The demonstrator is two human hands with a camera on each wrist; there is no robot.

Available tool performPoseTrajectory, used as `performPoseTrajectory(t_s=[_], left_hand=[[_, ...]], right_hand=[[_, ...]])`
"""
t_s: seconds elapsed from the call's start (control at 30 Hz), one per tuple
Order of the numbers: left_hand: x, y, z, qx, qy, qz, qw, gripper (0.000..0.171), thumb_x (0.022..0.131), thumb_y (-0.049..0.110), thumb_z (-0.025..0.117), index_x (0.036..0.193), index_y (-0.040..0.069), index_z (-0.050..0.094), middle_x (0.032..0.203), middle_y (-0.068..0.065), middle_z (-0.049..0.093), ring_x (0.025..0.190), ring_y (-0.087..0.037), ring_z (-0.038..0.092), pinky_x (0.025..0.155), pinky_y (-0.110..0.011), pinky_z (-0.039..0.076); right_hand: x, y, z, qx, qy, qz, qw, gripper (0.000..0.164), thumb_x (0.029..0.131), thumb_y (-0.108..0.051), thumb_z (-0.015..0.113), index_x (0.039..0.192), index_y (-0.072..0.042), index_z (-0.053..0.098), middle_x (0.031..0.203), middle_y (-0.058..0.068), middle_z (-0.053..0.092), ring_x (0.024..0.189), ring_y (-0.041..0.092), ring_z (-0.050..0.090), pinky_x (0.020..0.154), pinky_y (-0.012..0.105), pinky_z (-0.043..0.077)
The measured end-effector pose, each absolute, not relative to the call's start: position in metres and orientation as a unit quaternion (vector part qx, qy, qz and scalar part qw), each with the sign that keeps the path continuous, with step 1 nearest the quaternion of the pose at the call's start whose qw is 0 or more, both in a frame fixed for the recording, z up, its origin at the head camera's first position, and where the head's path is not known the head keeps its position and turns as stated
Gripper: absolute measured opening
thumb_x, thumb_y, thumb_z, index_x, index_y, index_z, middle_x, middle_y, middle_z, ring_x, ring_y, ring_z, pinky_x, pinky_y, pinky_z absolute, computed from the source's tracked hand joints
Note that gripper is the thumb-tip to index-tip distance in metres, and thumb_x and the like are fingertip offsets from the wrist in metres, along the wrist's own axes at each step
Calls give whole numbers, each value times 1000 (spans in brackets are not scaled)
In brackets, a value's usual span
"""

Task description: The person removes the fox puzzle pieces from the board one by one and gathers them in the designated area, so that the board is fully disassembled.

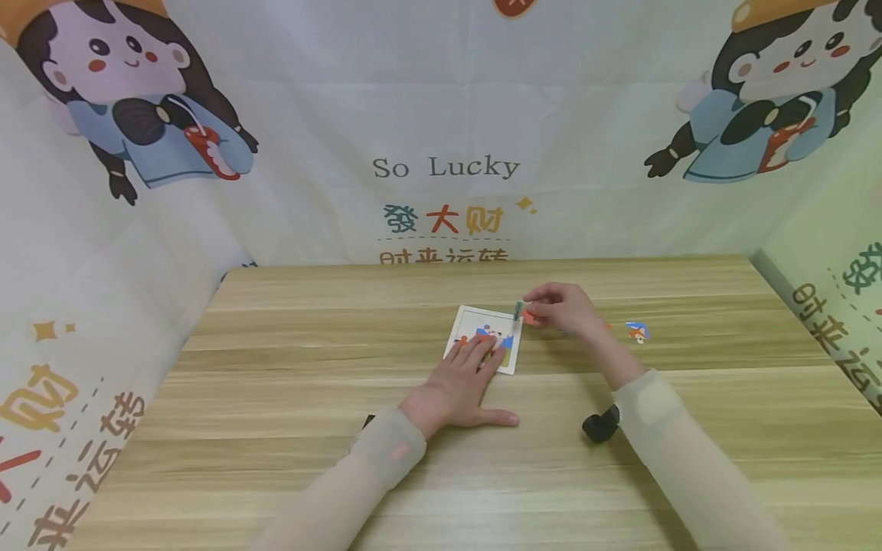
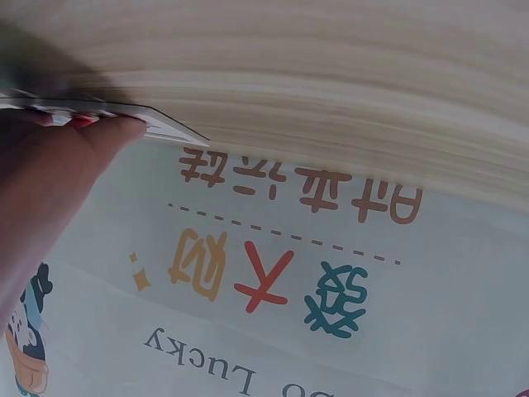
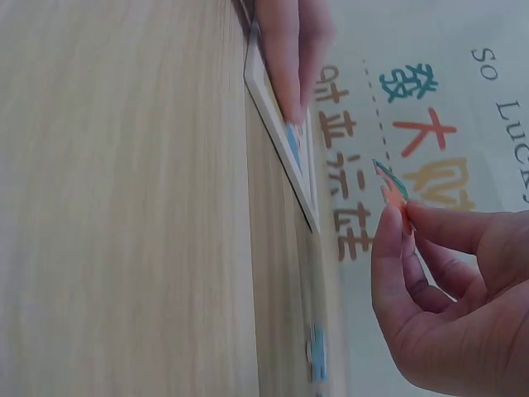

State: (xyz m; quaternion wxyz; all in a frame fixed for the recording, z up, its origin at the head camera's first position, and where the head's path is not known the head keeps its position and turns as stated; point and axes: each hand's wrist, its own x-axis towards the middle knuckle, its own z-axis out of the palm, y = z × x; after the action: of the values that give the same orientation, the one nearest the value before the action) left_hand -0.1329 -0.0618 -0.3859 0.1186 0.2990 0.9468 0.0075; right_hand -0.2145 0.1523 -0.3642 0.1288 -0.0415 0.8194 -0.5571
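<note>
A white-bordered picture puzzle board (image 1: 475, 318) lies on the table, with blue, orange and green parts in its picture. My left hand (image 1: 460, 389) rests on its near part, fingers spread and thumb out to the right, hiding some of the picture. Above the board's far right corner, my right hand (image 1: 561, 310) pinches a small orange and green puzzle piece (image 3: 395, 197) between thumb and fingertips. The board's edge (image 3: 273, 116) shows side-on in the right wrist view, beneath the left fingers. Only part of the left hand and the board edge appears in the left wrist view.
On the wooden table (image 1: 310, 344), a blue and orange piece (image 1: 637, 331) lies right of the right forearm. A bit of orange shows beside that wrist, mostly hidden. A black rounded object (image 1: 599, 426) sits at the right cuff. Printed cloth (image 1: 441, 115) hangs behind the table.
</note>
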Motion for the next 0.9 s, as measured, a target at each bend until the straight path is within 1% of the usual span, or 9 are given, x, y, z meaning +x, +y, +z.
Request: performPoseTrajectory(t_s=[0.1, 0.2, 0.3, 0.53, 0.7, 0.9], left_hand=[[-133, -59, -389, 293, 950, 2, 108, 105, 85, 79, 50, 161, 15, 16, 168, -8, 17, 157, -27, 12, 128, -44, 13], [-131, -55, -391, 280, 954, 0, 102, 104, 86, 79, 49, 161, 15, 16, 168, -8, 17, 157, -27, 13, 128, -44, 13], [-130, -50, -392, 265, 958, -4, 105, 104, 87, 79, 47, 161, 14, 15, 169, -8, 14, 157, -28, 11, 129, -44, 13], [-126, -41, -391, 234, 965, -28, 118, 107, 85, 83, 42, 162, 18, 8, 170, -6, 5, 158, -24, 6, 129, -41, 11], [-125, -39, -393, 226, 966, -31, 121, 108, 84, 85, 41, 162, 18, 8, 170, -6, 3, 158, -23, 3, 129, -42, 10], [-124, -38, -391, 225, 967, -29, 119, 108, 84, 85, 42, 162, 18, 9, 170, -7, 4, 158, -22, 4, 129, -42, 10]], right_hand=[[-210, 166, -364, -44, 820, -556, 132, 31, 98, -6, 60, 123, 12, 60, 93, 1, 66, 76, 2, 65, 79, 21, 60], [-205, 178, -364, -52, 824, -548, 138, 32, 97, -6, 61, 122, 14, 60, 91, 0, 68, 75, 1, 65, 76, 18, 59], [-201, 188, -364, -61, 826, -541, 148, 32, 97, -5, 61, 121, 16, 59, 92, 0, 69, 74, 0, 65, 73, 18, 59], [-195, 202, -367, -59, 823, -537, 177, 31, 95, 1, 61, 118, 21, 58, 89, 0, 68, 73, 1, 64, 72, 17, 59], [-192, 208, -371, -60, 826, -526, 195, 30, 96, 2, 59, 119, 21, 56, 95, 3, 67, 76, 1, 63, 73, 17, 59], [-190, 214, -373, -71, 833, -510, 200, 30, 96, 2, 58, 120, 21, 57, 104, 12, 68, 78, 1, 63, 74, 18, 59]])
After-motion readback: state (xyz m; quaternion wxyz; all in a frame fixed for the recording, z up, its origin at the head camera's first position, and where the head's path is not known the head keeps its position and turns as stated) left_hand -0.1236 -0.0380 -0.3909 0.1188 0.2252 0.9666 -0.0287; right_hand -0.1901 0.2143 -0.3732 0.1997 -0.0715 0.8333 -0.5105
